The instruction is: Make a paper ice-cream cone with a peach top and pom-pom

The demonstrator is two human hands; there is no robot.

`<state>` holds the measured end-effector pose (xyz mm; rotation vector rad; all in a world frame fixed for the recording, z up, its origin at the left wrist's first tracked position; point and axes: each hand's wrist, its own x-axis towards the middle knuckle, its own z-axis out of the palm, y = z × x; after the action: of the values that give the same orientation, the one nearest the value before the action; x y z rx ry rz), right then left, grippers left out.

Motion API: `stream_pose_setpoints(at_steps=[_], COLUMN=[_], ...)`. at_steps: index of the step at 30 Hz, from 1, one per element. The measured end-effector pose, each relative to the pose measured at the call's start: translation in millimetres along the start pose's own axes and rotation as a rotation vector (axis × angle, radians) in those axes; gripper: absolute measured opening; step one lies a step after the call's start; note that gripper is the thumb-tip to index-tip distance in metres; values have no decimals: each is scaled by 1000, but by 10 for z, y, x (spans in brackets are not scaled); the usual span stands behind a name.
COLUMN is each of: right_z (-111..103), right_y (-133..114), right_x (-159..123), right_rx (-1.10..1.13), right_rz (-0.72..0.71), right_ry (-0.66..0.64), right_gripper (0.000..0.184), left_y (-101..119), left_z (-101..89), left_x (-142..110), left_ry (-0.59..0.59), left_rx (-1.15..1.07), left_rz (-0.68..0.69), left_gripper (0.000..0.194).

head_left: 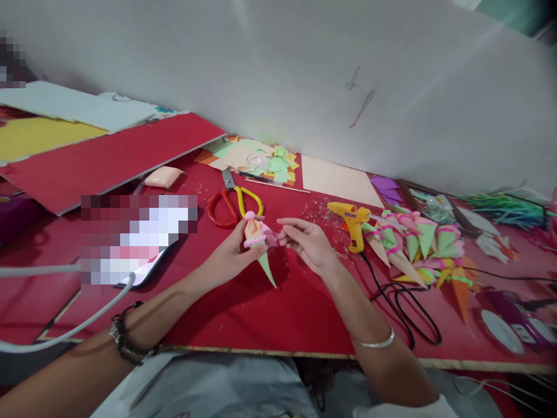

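Observation:
Near the middle of the table, my left hand (237,247) is closed around a paper ice-cream cone (266,270). The cone is pale green and points down, with a pink trim, a peach gathered top and a small pink ball. A pink piece (270,237) shows at its right side. Just right of it, my right hand (311,244) has its fingertips drawn together; whatever they may pinch is too small to make out. Behind the cone lie scissors (235,203) with red and yellow handles. To the right rests a yellow hot glue gun (353,223).
Finished paper cones (418,238) are heaped right of the glue gun, by its black cord (395,290). Paper pieces (261,159) lie along the wall. On the left are a phone (152,261), a white cable (100,316) and a red board (130,154).

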<state>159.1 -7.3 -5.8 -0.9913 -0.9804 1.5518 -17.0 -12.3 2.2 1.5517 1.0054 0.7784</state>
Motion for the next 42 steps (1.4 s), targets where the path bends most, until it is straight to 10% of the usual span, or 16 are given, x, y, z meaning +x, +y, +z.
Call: stream_pose_setpoints(at_steps=[37, 42], right_z=[5, 11], right_y=[15, 37], right_x=[9, 18], right_rx=[-34, -79], right_rz=[20, -64], right_ry=[-5, 154], right_gripper=[23, 9], left_y=[-62, -47], left_z=[-21, -16], left_x=[-21, -18], left_ry=[-72, -94], left_rx=[-92, -117], left_rz=[14, 11], left_gripper=[50, 48])
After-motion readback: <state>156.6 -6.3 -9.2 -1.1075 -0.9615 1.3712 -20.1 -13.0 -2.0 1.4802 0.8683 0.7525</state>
